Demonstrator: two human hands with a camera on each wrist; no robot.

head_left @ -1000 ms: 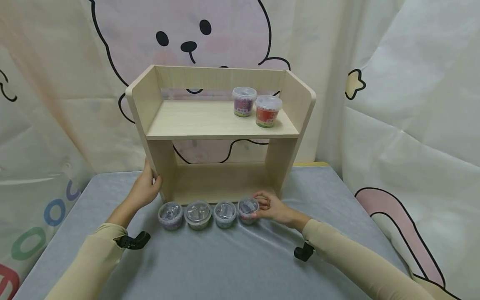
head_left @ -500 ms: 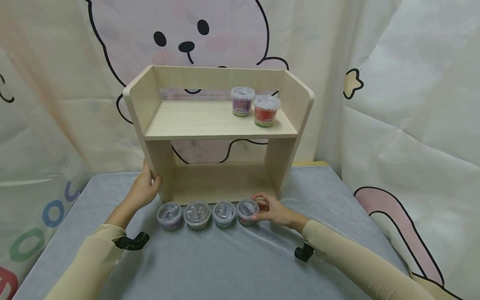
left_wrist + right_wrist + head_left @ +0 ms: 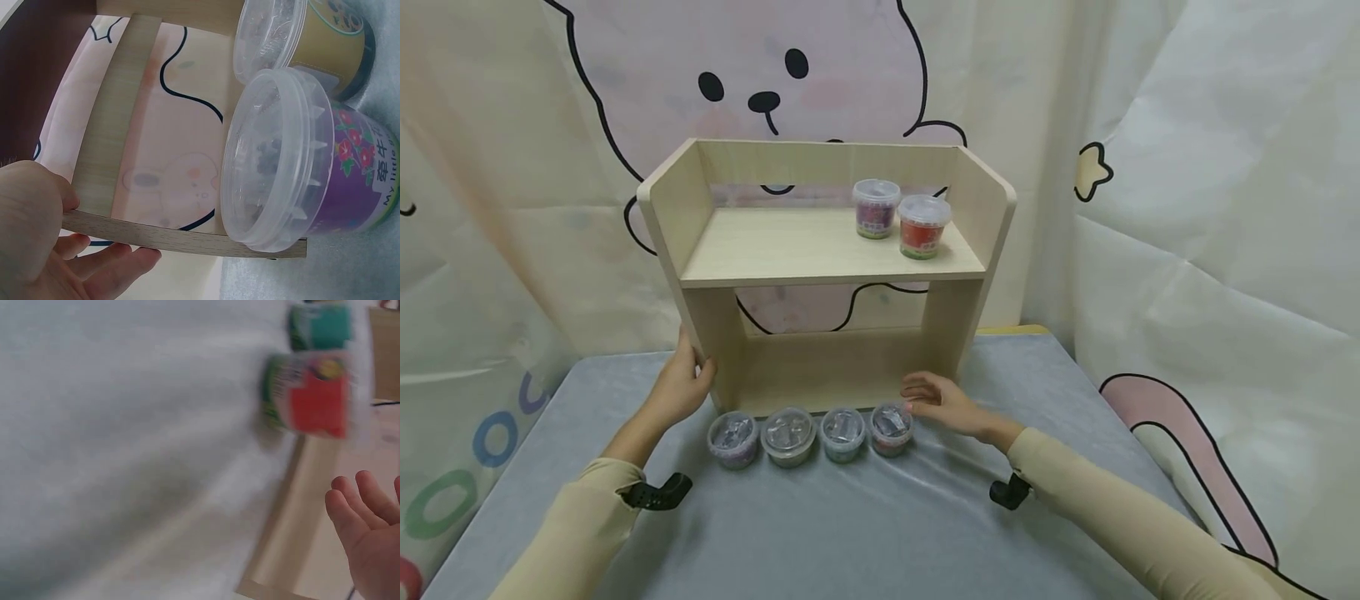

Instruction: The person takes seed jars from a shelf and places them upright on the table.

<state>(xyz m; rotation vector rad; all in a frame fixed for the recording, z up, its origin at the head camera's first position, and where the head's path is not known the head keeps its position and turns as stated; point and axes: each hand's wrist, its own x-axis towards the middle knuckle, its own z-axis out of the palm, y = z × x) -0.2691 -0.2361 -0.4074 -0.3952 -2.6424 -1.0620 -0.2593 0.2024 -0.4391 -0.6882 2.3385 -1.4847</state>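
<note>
My left hand (image 3: 679, 390) grips the left side panel of a two-tier wooden shelf (image 3: 827, 271); in the left wrist view its thumb and fingers lie on either side of the panel edge. Along the shelf's front stands a row of several lidded plastic tubs. At the left end is a purple tub (image 3: 350, 175) with a flower label, then a yellow-brown tub (image 3: 331, 40). A teal tub (image 3: 322, 326) follows, and a red tub (image 3: 309, 394) ends the row. Beside and just above that red tub is my right hand (image 3: 946, 406), holding nothing, its fingers apart from the lid.
On the shelf's upper board, toward the right, stand another purple tub (image 3: 876, 212) and another red tub (image 3: 922, 229). A grey-blue cloth (image 3: 835, 533) covers the table. Printed curtains (image 3: 1210, 208) hang behind and at both sides.
My right hand has let go of the right-end red tub and lifted slightly away from it. My left hand keeps its grip on the shelf. The head view has shifted a little.
</note>
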